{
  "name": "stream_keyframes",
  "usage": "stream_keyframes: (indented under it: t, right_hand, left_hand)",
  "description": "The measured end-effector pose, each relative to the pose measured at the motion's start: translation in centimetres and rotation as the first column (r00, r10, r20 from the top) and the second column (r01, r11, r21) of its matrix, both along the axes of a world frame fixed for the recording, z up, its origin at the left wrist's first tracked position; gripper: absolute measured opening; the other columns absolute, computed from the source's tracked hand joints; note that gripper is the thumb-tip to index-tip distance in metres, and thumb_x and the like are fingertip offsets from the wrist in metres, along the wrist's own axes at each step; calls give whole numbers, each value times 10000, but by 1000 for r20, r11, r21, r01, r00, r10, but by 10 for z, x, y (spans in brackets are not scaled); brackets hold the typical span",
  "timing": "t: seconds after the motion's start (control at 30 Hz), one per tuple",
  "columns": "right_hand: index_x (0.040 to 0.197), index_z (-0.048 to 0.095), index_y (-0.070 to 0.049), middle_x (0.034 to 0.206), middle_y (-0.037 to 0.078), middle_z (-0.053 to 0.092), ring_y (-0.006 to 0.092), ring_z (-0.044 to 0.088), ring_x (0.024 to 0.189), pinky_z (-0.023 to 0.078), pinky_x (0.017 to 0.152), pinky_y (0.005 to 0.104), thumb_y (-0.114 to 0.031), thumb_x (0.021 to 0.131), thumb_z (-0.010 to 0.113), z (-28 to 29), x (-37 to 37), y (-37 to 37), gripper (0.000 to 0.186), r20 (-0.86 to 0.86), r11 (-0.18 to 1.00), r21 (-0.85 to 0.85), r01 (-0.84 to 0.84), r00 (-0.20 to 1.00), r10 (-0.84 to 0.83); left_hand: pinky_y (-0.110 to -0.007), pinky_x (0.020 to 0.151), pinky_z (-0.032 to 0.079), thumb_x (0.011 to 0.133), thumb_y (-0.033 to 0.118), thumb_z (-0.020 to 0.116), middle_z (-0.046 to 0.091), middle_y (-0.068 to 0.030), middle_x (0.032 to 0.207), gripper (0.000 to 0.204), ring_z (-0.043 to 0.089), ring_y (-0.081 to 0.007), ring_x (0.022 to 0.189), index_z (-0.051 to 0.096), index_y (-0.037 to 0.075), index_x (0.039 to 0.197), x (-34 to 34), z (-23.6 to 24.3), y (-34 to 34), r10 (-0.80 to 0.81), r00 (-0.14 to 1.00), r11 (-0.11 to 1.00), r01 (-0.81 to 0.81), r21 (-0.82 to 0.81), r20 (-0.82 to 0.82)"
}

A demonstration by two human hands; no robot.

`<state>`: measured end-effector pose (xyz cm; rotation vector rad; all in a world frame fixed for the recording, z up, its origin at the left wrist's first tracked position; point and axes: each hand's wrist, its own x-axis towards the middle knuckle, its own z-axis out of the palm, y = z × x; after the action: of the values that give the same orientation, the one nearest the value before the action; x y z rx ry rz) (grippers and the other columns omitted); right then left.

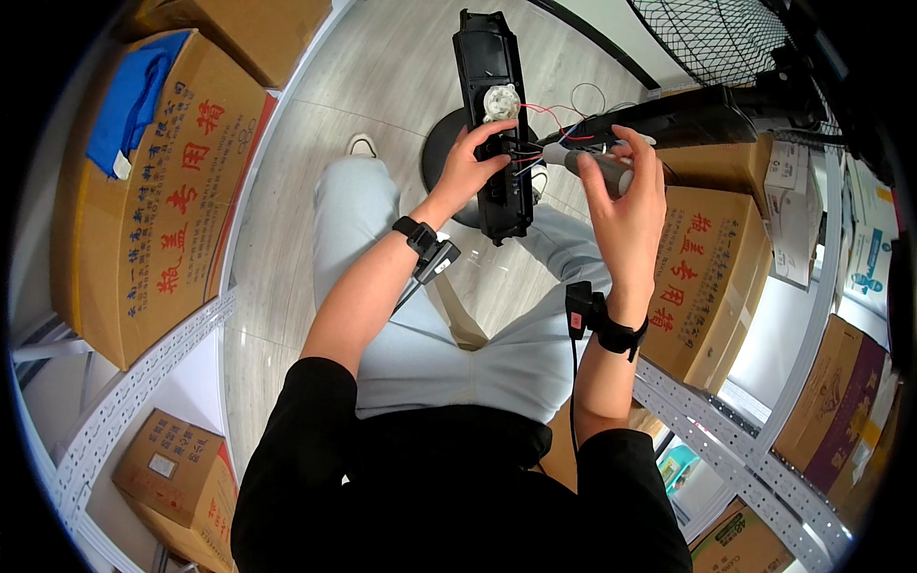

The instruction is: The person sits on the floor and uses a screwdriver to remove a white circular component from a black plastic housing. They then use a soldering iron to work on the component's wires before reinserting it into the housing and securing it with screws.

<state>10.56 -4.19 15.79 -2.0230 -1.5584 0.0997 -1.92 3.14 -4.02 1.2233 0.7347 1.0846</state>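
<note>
A long black plastic housing [492,67] stands lengthwise in front of me above my knees. A round clear-and-white part [501,102] sits in its middle. My left hand [466,170] is closed on the housing's left side, with thumb and fingers over its face near several thin wires. In my right hand [626,201] is a grey cylindrical tool [594,168], its narrower light end directed at the wires on the housing's right side. Whether the tool's tip touches anything is too small to tell. Red and blue wires [559,119] loop away from the housing toward the right.
Behind the housing is a round black disc [441,158] on the floor. A black arm-like stand [669,124] and a wire-mesh fan guard [712,38] are at upper right. Cardboard boxes fill metal shelves at left [143,358] and right [702,420]. A blue cloth [134,100] lies on one box.
</note>
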Motion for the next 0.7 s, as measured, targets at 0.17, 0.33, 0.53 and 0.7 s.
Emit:
stream_keyframes:
  t: [0.17, 0.33, 0.53, 0.7]
  right_hand:
    - [1177, 593, -53, 928, 154, 667, 276, 691, 799, 543, 652, 381, -295, 872, 758, -9, 4, -1, 422, -100, 987, 82, -137, 984, 145]
    - [1160, 592, -45, 1026, 145, 647, 282, 686, 891, 564, 708, 359, -144, 837, 758, 7, -2, 6, 376, -24, 967, -212, 143, 988, -151]
    - [1139, 597, -51, 1008, 147, 645, 298, 690, 821, 551, 668, 362, -199, 874, 753, -11, 9, 2, 341, 38, 974, 135, -181, 983, 177]
    - [1159, 595, -54, 1074, 172, 632, 276, 688, 917, 562, 672, 343, -179, 859, 754, 2, -4, 3, 363, -18, 992, -125, 18, 1000, -20]
  left_hand:
    - [-309, 1031, 430, 809, -59, 688, 610, -69, 1286, 517, 568, -175, 1202, 619, 82, 1302, 0, -1, 1, -9, 1000, 1000, 9, 12, -1]
    - [-307, 1033, 426, 807, -58, 689, 609, -66, 1292, 518, 565, -174, 1207, 618, 77, 1302, 0, -5, 2, -4, 999, 1000, 5, -10, 33]
    - [-306, 1041, 421, 808, -61, 684, 607, -66, 1297, 530, 558, -174, 1217, 606, 76, 1314, 1, 0, 1, -27, 999, 999, 28, -20, 40]
    - [-306, 1054, 415, 811, -85, 666, 591, -72, 1335, 550, 540, -171, 1245, 595, 80, 1331, -1, -5, 3, -18, 1000, 1000, 18, -7, 9]
